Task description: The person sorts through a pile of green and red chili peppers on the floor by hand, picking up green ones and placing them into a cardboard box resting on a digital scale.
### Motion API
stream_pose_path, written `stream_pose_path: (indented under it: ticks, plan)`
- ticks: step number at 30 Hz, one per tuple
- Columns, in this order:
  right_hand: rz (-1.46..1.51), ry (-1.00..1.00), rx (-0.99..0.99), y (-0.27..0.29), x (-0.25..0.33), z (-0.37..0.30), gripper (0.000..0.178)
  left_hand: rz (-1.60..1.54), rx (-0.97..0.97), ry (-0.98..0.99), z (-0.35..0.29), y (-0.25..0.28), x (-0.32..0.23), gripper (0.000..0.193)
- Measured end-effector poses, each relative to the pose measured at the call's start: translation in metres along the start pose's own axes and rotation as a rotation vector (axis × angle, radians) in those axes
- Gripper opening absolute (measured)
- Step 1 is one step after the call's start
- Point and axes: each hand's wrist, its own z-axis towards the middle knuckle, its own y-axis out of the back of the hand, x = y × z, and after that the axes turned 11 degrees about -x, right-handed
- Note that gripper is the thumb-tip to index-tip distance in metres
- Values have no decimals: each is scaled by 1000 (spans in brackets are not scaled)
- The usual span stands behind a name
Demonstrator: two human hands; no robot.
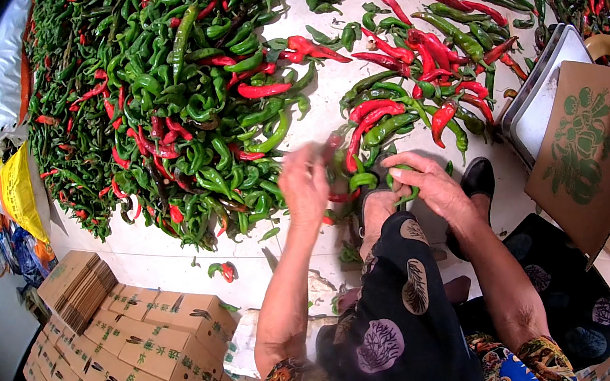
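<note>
Observed: a person sits low over a pale floor (170, 253) spread with chilli peppers, both bare forearms reaching forward past the knees. The step in hand appears to be sorting, picking peppers one by one from the near edge of the spread.

Left hand (305, 184): blurred by motion, fingers curled downward over the peppers directly beneath it. Whether it grips one cannot be told. Just beyond its fingertips lie mixed red and green peppers; the large heap of mostly green peppers (168, 92) extends ahead and to its left.

Right hand (427, 184): narrow, fingers closed around a green pepper (403, 182), which sits between thumb and fingers, close in front of the knee. A curled green pepper (362, 180) lies between the two hands. A cluster of red peppers (389, 112) lies just ahead of this hand.

To the right of the right hand stands an open cardboard box (597, 150), with a flat grey scale platform (544, 98) beyond its flap. Behind the left elbow, well apart, is a stack of folded cartons (140, 363). A dark shoe (477, 178) sits just beside the right hand.

Assessment: the sort looks early, since most peppers remain unsorted on the floor. The next move calls for a secure hold on the held pepper and a short carry to the right, clear of the box flap, while the left hand settles on a single pepper rather than a tangle
</note>
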Motion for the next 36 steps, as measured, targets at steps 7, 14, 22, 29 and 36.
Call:
stream_pose_path:
  ticks: [7,14,22,29,36]
  plan:
    - [54,-11,-22,0,1,0,28,574,-5,-130,31,17,40,30]
    - [49,84,-6,-14,1,-3,40,-219,159,150,0,9,-43,26]
    - [306,2,-183,-3,-7,1,20,-67,89,141,-42,-8,-40,27]
    - [-125,103,-65,9,15,-9,23,-275,129,260,-52,-15,-62,25]
    - [-319,-119,125,21,16,-11,31,-610,414,560,-56,-11,-57,24]
